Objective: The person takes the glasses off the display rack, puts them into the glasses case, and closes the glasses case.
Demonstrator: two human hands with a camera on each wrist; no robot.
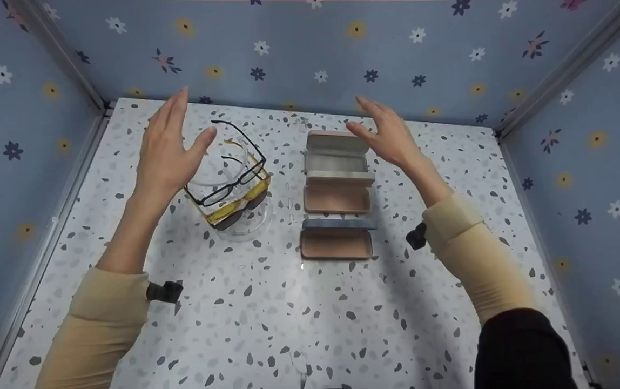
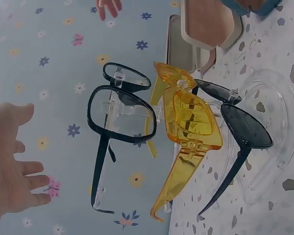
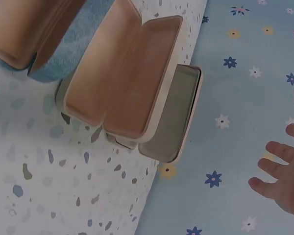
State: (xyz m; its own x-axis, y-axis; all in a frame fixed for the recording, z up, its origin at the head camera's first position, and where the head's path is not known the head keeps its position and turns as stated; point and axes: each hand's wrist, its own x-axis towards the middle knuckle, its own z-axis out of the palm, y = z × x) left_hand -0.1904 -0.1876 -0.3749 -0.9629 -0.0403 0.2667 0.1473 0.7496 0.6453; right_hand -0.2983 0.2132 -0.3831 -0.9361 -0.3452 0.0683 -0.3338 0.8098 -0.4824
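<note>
A clear display stand (image 2: 279,147) holds three pairs of glasses on the left of the table. Topmost are black-framed glasses (image 1: 218,195), below them yellow glasses (image 1: 240,203), and lowest dark sunglasses (image 1: 229,220). My left hand (image 1: 167,151) hovers beside the stand with fingers extended, holding nothing. Right of the stand, three glasses cases stand open in a column: a grey-lined case (image 1: 337,162) at the back, a cream case (image 1: 337,200) in the middle and a blue case (image 1: 336,244) in front. My right hand (image 1: 388,135) is raised beside the back case, its fingers spread and nothing in them.
Blue flower-patterned panels (image 1: 310,54) enclose the speckled white table (image 1: 267,324) at the back and both sides. Metal rails (image 1: 56,54) run along the corners. A small black camera (image 1: 165,292) sits at my left cuff, another (image 1: 417,236) at the right.
</note>
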